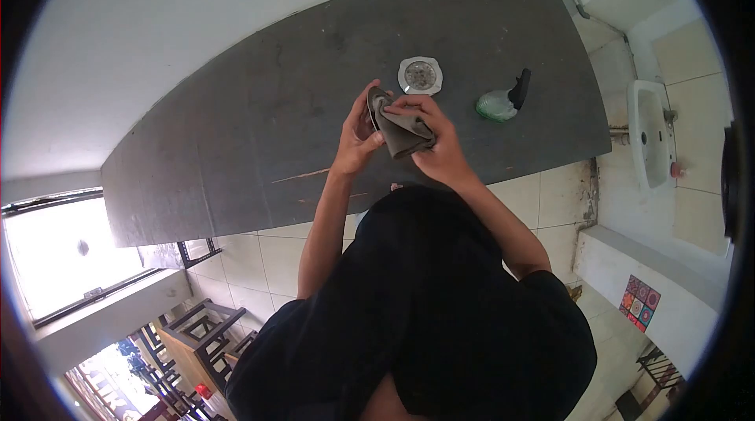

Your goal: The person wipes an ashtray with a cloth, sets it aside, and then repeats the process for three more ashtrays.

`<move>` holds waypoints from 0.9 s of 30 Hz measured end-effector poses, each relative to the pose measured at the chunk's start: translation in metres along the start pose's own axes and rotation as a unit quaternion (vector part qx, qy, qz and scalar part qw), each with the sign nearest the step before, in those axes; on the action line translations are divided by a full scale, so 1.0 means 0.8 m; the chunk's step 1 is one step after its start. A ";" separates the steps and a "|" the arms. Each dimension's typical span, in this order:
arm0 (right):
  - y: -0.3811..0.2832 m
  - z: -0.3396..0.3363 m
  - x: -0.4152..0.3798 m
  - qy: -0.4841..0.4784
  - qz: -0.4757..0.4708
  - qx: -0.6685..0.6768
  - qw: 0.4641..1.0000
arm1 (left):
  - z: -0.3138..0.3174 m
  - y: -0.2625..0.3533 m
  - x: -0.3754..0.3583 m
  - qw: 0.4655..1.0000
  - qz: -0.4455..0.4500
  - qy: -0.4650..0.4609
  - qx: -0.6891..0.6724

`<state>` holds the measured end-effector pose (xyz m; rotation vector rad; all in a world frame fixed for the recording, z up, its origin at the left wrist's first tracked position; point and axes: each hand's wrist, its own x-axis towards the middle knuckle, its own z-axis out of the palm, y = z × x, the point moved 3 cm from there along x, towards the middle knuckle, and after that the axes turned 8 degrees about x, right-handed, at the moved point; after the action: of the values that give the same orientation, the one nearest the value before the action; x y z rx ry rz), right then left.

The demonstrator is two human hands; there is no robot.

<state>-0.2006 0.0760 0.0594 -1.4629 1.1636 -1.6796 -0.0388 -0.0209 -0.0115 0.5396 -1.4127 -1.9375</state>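
A folded grey-brown cloth [405, 134] is bunched up between my two hands, above the near part of the dark table. My left hand [358, 142] grips its left side, thumb in front and fingers behind. My right hand [439, 145] closes around the right side, with fingers pressed into the upper folds. Whether the cloth covers anything is hidden. Just beyond the hands lies a white, angular-rimmed dish [405, 79] with a clear patterned centre, perhaps an ashtray. To its right is a spray bottle [495, 106] with green liquid and a black trigger head.
The dark grey table [259, 114] has a curved far edge against the wall and a pale scratch near its front. A white sink [649, 134] hangs at the right. Wooden chairs [208, 330] stand at the lower left, near a bright window [67, 256].
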 end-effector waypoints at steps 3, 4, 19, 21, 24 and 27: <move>0.020 0.008 -0.017 0.013 0.099 0.112 0.989 | -0.017 -0.012 0.003 0.995 0.025 0.042 0.083; 0.019 0.008 -0.021 0.002 0.158 0.138 0.978 | -0.015 -0.009 -0.001 0.997 0.009 0.039 0.063; 0.147 -0.048 -0.091 0.058 0.407 0.112 0.904 | -0.006 -0.064 -0.033 0.992 0.000 0.115 0.054; 0.173 -0.053 -0.101 0.113 0.437 0.180 0.874 | -0.009 -0.064 -0.032 0.987 0.044 0.113 0.110; 0.196 -0.056 -0.111 0.136 0.521 0.236 0.809 | -0.026 -0.092 -0.039 0.935 0.076 0.103 0.331; 0.218 -0.060 -0.119 0.160 0.551 0.236 0.784 | -0.040 -0.116 -0.050 0.911 0.075 0.081 0.397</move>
<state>-0.2452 0.0970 -0.1394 -0.0376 1.2474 -1.1811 -0.0155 0.0040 -0.1121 0.8963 -2.0392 -1.1014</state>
